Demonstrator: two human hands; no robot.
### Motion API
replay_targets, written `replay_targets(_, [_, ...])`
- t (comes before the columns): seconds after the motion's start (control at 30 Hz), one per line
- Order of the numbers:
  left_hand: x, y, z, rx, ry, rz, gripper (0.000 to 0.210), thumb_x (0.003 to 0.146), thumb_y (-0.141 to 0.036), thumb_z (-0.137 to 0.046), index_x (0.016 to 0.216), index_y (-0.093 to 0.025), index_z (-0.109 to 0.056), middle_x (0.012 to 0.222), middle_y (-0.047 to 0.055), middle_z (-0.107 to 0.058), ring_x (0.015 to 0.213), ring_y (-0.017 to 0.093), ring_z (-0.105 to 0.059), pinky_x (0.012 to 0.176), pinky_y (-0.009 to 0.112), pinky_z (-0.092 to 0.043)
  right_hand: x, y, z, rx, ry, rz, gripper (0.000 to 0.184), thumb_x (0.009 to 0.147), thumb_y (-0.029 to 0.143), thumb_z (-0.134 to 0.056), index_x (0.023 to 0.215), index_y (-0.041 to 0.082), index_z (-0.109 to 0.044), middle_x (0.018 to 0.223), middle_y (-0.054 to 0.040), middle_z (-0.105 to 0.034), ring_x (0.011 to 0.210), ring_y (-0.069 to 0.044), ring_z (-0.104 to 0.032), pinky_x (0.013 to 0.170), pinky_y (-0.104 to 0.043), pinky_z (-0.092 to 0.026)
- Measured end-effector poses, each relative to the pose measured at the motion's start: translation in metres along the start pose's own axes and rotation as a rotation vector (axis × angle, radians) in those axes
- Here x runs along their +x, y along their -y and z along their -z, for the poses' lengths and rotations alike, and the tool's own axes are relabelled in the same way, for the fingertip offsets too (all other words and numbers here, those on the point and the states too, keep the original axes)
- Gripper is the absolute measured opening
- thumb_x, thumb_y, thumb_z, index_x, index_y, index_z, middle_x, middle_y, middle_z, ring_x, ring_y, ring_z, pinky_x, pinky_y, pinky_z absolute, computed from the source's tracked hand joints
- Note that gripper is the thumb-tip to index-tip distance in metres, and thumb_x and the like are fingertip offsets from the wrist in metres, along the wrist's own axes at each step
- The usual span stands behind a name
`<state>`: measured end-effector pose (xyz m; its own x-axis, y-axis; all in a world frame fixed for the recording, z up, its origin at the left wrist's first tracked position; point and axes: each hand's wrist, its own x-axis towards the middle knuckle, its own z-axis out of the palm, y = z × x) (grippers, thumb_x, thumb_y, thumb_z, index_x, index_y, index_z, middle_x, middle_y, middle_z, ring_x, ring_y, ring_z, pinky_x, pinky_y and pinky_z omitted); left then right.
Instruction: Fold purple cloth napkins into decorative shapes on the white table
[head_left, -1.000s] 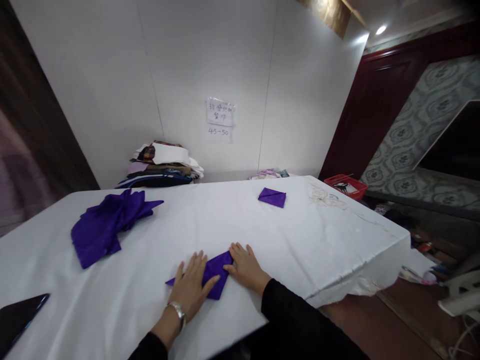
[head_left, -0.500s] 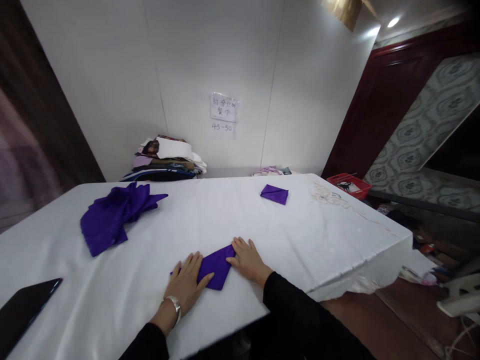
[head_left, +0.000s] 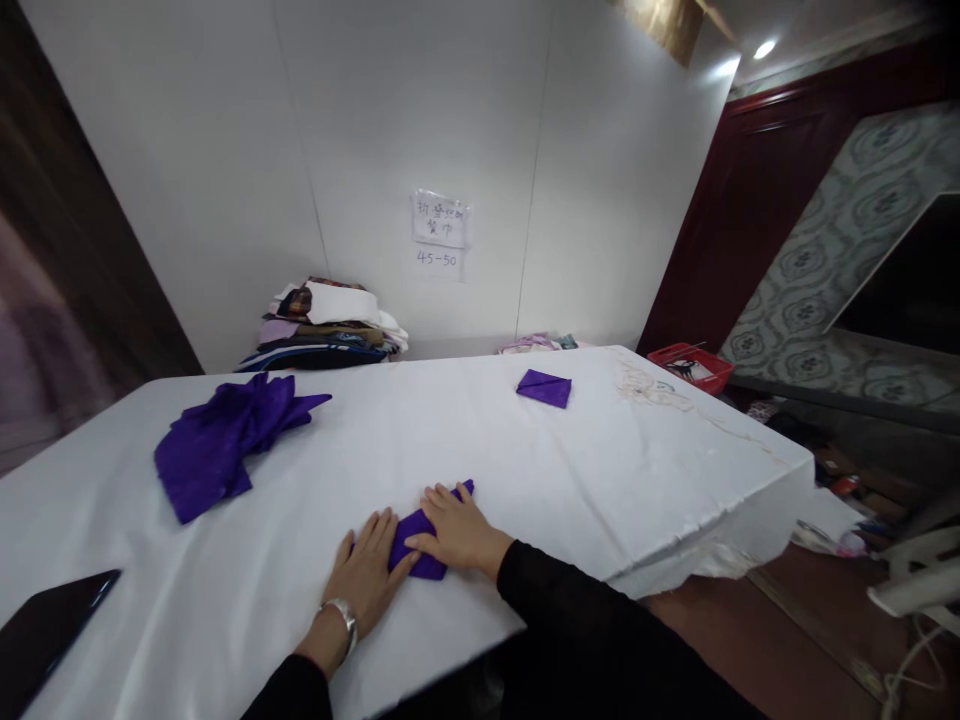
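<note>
A folded purple cloth napkin (head_left: 428, 567) lies near the table's front edge, partly covered by both hands. My left hand (head_left: 367, 568) presses flat on its left end, fingers stretched and a silver bracelet at the wrist. Lying flat across its right part is my right hand (head_left: 454, 528), with fingers extended and the thumb near the left hand's thumb. One purple corner sticks out beyond the right fingertips. Farther back sits another purple napkin (head_left: 544, 388), folded into a small flat packet. A loose heap of purple napkins (head_left: 217, 440) is on the left.
White cloth covers the table (head_left: 420, 430). A black flat device (head_left: 56, 625) lies at the front left. Behind the far edge are a stack of folded clothes (head_left: 330, 325) and a pale wall with a paper sign (head_left: 440, 222). A red basket (head_left: 690, 368) stands beyond the right corner.
My right hand has slid left over the napkin, closer to my left hand, leaving the right corner showing. My left hand stays on the left end. The view has shifted slightly.
</note>
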<state>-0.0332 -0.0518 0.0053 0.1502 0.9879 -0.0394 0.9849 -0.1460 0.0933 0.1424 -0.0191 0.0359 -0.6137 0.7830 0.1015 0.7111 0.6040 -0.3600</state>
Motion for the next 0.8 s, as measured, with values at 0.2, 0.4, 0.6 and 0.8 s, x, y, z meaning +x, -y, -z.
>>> replay_targets(0.2, [0.000,0.001,-0.001,-0.014,-0.017,-0.013,0.071,0.082,-0.054,-0.031,0.138,-0.010,-0.032,0.146,0.011,-0.027,0.136,0.025,-0.018,0.109,0.046,-0.013,-0.010,-0.032,-0.001,0.030,-0.032,-0.076,0.066,0.088,0.060,-0.027,0.135,0.016,-0.035,0.143,-0.0110,-0.034,0.134,-0.023,-0.023,0.108,-0.045,-0.014])
replay_targets(0.4, [0.001,0.001,0.003,-0.014,0.027,0.004,0.071,0.081,-0.052,-0.031,0.138,-0.009,-0.030,0.146,0.011,-0.025,0.136,0.025,-0.017,0.109,0.046,-0.013,-0.015,-0.047,0.002,0.021,-0.043,-0.121,0.066,0.088,0.060,-0.026,0.137,0.017,-0.032,0.145,-0.0105,-0.031,0.134,-0.023,-0.021,0.109,-0.047,-0.012])
replay_targets(0.6, [0.015,-0.006,0.014,-0.030,0.078,0.046,0.058,0.086,-0.046,-0.027,0.132,-0.014,-0.041,0.142,0.012,-0.035,0.133,0.026,-0.026,0.106,0.051,-0.018,-0.014,-0.049,-0.003,0.028,-0.057,-0.123,0.068,0.087,0.061,-0.027,0.138,0.015,-0.030,0.145,-0.0110,-0.029,0.135,-0.024,-0.020,0.108,-0.048,-0.012])
replay_targets(0.8, [0.037,-0.023,0.023,-0.038,-0.052,-0.030,0.040,0.090,-0.031,-0.029,0.112,-0.016,-0.059,0.116,0.010,-0.058,0.108,0.021,-0.052,0.091,0.034,-0.038,-0.013,-0.051,-0.004,0.051,-0.065,-0.113,0.069,0.087,0.061,-0.028,0.138,0.015,-0.030,0.145,-0.0126,-0.029,0.135,-0.025,-0.020,0.108,-0.049,-0.011])
